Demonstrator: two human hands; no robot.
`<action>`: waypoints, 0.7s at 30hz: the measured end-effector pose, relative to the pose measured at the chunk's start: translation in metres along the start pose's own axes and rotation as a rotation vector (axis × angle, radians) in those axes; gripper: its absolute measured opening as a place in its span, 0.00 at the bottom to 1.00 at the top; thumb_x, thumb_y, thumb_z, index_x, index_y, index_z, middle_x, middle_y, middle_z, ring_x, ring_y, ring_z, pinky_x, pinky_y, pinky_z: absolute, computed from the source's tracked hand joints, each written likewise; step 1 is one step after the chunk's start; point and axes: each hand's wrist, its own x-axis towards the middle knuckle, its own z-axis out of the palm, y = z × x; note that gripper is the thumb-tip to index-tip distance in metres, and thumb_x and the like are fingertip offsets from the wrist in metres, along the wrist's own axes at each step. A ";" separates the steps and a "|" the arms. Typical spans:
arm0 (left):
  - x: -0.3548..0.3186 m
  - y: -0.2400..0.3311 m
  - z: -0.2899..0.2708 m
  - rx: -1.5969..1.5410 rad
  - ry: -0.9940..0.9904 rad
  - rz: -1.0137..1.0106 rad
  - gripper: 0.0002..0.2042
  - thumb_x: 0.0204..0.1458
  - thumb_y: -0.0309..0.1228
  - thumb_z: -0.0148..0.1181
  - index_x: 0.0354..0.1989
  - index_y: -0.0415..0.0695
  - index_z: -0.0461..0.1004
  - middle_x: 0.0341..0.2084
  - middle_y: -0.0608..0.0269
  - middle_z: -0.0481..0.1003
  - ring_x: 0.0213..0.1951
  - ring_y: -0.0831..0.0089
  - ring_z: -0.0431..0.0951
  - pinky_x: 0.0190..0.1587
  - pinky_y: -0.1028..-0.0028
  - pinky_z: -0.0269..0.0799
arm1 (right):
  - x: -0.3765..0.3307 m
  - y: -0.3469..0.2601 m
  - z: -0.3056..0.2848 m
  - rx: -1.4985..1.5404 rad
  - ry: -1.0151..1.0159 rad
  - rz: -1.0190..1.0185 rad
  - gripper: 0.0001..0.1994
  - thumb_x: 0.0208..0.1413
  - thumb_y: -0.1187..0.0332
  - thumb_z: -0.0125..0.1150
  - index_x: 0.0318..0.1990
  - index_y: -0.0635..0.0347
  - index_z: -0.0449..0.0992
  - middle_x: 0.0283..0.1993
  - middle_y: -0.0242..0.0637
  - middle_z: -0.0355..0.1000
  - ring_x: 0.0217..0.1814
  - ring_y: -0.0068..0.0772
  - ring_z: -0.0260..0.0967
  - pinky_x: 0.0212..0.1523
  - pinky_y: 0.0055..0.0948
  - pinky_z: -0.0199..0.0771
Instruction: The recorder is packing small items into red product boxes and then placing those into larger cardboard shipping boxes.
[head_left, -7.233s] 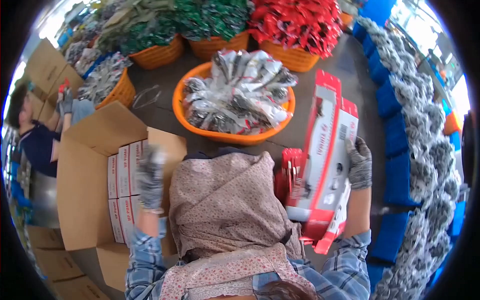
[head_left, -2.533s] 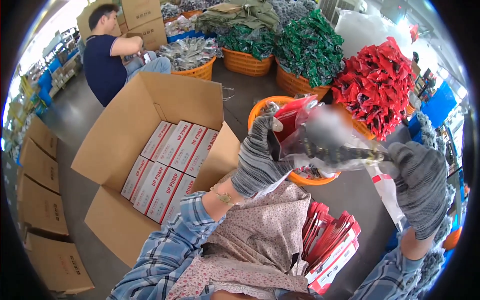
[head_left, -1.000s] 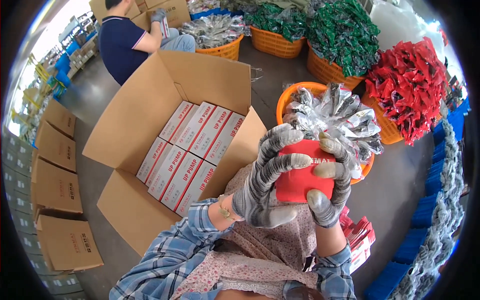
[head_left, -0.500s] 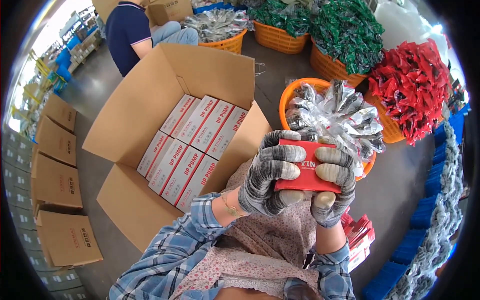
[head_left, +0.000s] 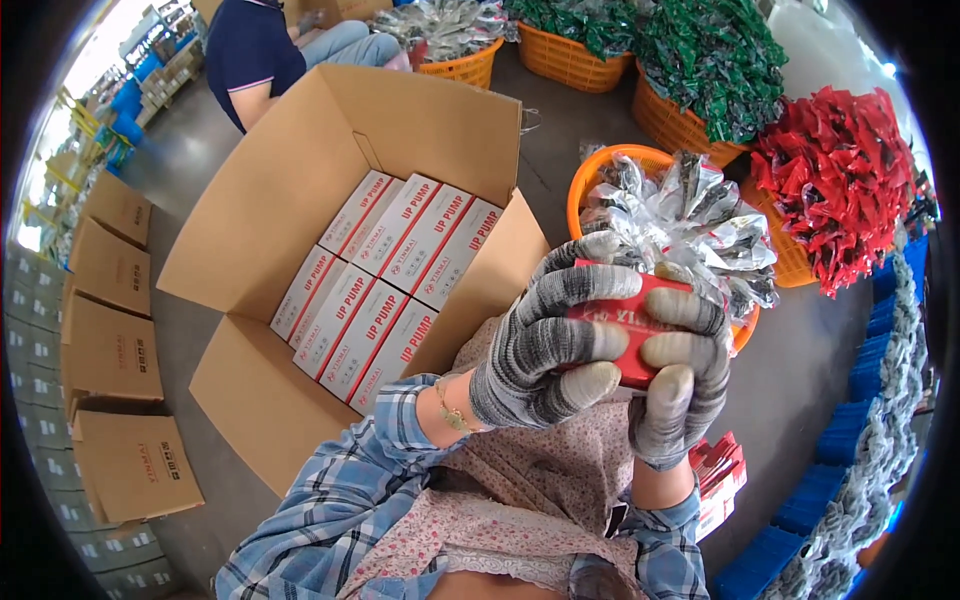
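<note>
Both of my hands wear grey striped knit gloves with pale fingertips. Between them, in front of my chest, is a small red box (head_left: 632,350). My left hand (head_left: 545,345) grips its left side, fingers across the face and thumb below. On the other side my right hand (head_left: 690,365) closes round the right end, thumb underneath. Fingers cover much of the box. Just beyond the hands, clear bags with dark contents (head_left: 690,225) heap up in an orange basket (head_left: 577,195). Red-and-white folded cartons (head_left: 718,470) lie below my right wrist.
To the left stands an open cardboard carton (head_left: 430,125) holding rows of white-and-red boxes (head_left: 375,320). More cartons (head_left: 110,350) line the far left. Baskets of green bags (head_left: 710,65) and red bags (head_left: 835,185) stand beyond. A person (head_left: 255,55) sits behind the carton. Blue bins (head_left: 835,430) curve along the right.
The red box has turned slightly in my grip and moved a little right. My fingers now cover more of its face. The seated person's arm has shifted.
</note>
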 end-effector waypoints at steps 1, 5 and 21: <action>-0.002 -0.005 -0.003 0.000 -0.020 0.044 0.15 0.55 0.44 0.56 0.41 0.46 0.71 0.50 0.46 0.69 0.56 0.43 0.65 0.54 0.49 0.66 | -0.003 0.001 -0.002 -0.025 -0.041 0.011 0.17 0.58 0.49 0.51 0.33 0.53 0.75 0.45 0.45 0.70 0.54 0.53 0.63 0.56 0.54 0.58; -0.004 -0.010 -0.010 0.004 -0.042 0.136 0.16 0.53 0.45 0.59 0.43 0.47 0.72 0.52 0.48 0.68 0.58 0.45 0.64 0.55 0.50 0.66 | -0.003 0.015 0.003 0.062 -0.056 -0.073 0.18 0.58 0.46 0.49 0.30 0.49 0.75 0.45 0.44 0.69 0.56 0.53 0.61 0.56 0.56 0.58; -0.117 -0.071 -0.250 0.308 0.444 -0.664 0.26 0.48 0.38 0.64 0.53 0.39 0.65 0.43 0.56 0.74 0.45 0.68 0.75 0.47 0.70 0.72 | -0.097 0.112 -0.116 -0.440 0.200 0.164 0.31 0.57 0.44 0.50 0.62 0.51 0.58 0.58 0.53 0.60 0.58 0.50 0.58 0.56 0.47 0.60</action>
